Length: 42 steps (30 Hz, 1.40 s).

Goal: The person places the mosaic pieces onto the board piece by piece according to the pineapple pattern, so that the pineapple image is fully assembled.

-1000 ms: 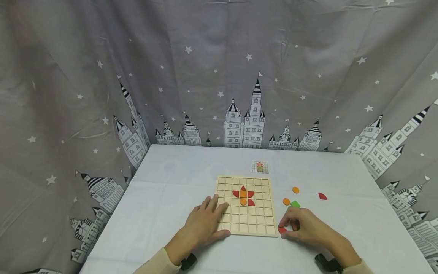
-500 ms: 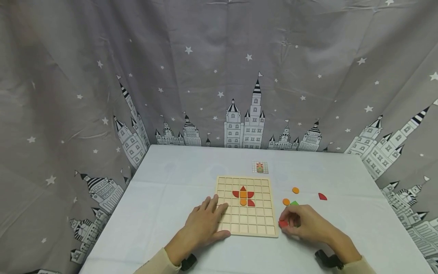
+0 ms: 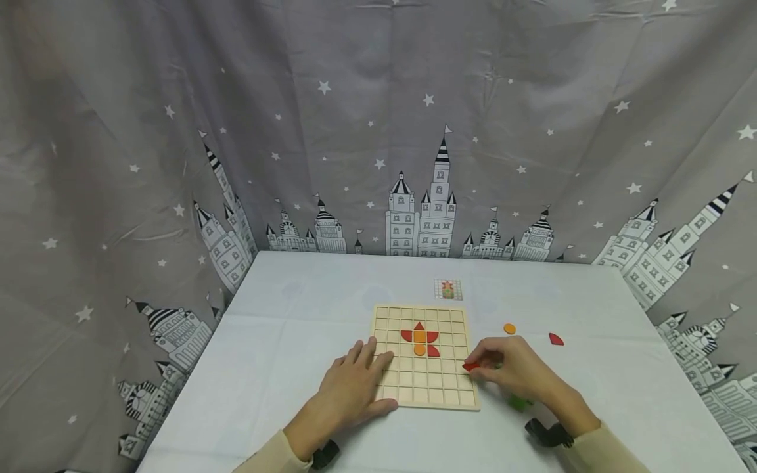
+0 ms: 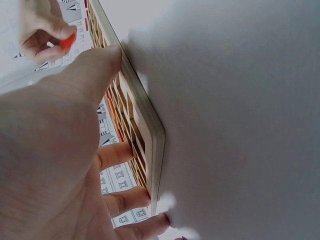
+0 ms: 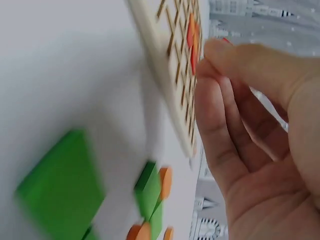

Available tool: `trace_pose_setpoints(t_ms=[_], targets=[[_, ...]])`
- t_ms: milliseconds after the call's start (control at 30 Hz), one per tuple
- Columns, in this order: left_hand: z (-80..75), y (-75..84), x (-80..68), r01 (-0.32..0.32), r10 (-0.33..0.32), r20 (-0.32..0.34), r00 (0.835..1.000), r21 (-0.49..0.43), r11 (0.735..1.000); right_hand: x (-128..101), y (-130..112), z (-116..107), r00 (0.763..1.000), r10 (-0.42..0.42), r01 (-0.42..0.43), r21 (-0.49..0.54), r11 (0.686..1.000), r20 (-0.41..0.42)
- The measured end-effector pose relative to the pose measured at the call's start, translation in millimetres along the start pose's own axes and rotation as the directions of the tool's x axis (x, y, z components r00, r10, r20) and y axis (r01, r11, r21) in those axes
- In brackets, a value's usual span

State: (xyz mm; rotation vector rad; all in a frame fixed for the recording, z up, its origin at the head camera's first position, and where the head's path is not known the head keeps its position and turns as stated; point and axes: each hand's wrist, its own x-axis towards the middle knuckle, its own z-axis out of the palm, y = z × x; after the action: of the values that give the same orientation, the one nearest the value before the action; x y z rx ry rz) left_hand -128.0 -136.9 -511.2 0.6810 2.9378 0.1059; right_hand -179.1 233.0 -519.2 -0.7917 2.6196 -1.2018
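My right hand [image 3: 514, 368] pinches a red piece [image 3: 470, 366] between thumb and fingertips, above the right edge of the wooden grid board [image 3: 437, 381]. In the left wrist view the same red piece [image 4: 67, 41] shows at the fingertips; its full outline is hidden. My left hand [image 3: 355, 387] rests along the board's left side with fingers spread, thumb at the near edge. Set in the grid are a red triangle [image 3: 419, 326], red quarter circles [image 3: 433, 351], an orange square [image 3: 419, 336] and an orange disc [image 3: 420, 349].
Behind the board lies a small pattern card [image 3: 448, 290]. An orange disc [image 3: 509, 328] and a red quarter circle [image 3: 556, 339] lie to the right. Several green pieces [image 5: 62, 185] sit under my right forearm, close to more orange pieces [image 5: 165, 182]. A grey curtain [image 3: 355, 131] hangs behind the table.
My right hand has picked up the red piece from beside the board and carried it left and farther away, over the board's edge. The left hand has stayed in place.
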Motion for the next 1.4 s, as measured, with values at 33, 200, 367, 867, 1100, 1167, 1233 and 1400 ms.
trace_pose_setpoints(t_ms=[33, 200, 367, 867, 1100, 1167, 1233, 1400], targets=[[0.1, 0.0, 0.1, 0.001, -0.001, 0.001, 1.0, 0.002, 1.0, 4, -2, 1, 1.0, -0.017, 0.017, 0.008, 1.0, -0.006], [-0.6, 0.1, 0.7, 0.006, -0.006, 0.008, 1.0, 0.0, 1.0, 26, -14, 7, 0.998, -0.059, 0.06, 0.035, 0.998, -0.008], [-1.1, 0.6, 1.4, 0.009, -0.009, 0.019, 1.0, -0.004, 1.0, 48, -26, 20, 0.997, -0.07, 0.07, -0.004, 0.998, -0.014], [-2.0, 0.5, 1.6, 0.006, -0.006, 0.024, 1.0, 0.004, 1.0, 95, -44, 58, 0.996, -0.084, 0.083, -0.028, 0.996, -0.04], [-2.0, 0.7, 1.3, 0.01, -0.01, 0.029, 1.0, 0.008, 1.0, 104, -43, 69, 0.998, -0.044, 0.042, -0.039, 0.998, -0.039], [-1.8, 0.8, 1.5, 0.012, -0.012, 0.03, 0.999, 0.007, 1.0, 106, -41, 71, 0.999, -0.031, 0.029, -0.045, 0.999, -0.04], [-1.8, 0.9, 1.8, 0.014, -0.014, 0.032, 0.999, 0.005, 1.0, 106, -40, 73, 0.999, -0.025, 0.022, -0.054, 0.998, -0.04], [-1.8, 1.4, 1.9, 0.017, -0.017, 0.029, 0.999, 0.0, 1.0, 107, -40, 74, 0.999, -0.01, 0.008, -0.057, 0.998, -0.043]])
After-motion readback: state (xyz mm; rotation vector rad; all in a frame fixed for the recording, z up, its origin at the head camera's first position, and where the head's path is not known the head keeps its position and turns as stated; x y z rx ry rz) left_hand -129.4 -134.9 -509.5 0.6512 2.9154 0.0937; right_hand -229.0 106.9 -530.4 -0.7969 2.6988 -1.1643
